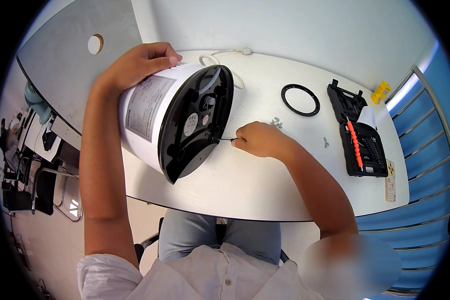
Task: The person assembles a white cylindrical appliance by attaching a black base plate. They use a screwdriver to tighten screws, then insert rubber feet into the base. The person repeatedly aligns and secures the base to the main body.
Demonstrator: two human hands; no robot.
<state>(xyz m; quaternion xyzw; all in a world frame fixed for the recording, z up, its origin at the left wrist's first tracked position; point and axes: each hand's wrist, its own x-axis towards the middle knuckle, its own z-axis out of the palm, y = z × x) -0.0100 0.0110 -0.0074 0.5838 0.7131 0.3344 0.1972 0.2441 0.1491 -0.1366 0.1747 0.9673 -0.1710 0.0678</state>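
A white, barrel-shaped appliance [135, 142] lies tilted on the table, its black underside [197, 125] turned to the right. My left hand [142, 62] steadies it from above, fingers bent over the white shell. To the right of the base, my right hand [260, 140] is closed around a screwdriver [227, 139]. Only its thin dark shaft shows, reaching the underside near the lower edge; the handle is hidden in my fist. Whether the tip sits in a screw is too small to tell.
On the white table [250, 192] lie a black ring [300, 100], small screws [326, 142] with another pile [276, 122] behind my right hand, and a black tool case [360, 150] holding an orange flexible shaft [354, 142]. A remote control [390, 181] lies beside it. The cord [227, 51] runs behind the appliance.
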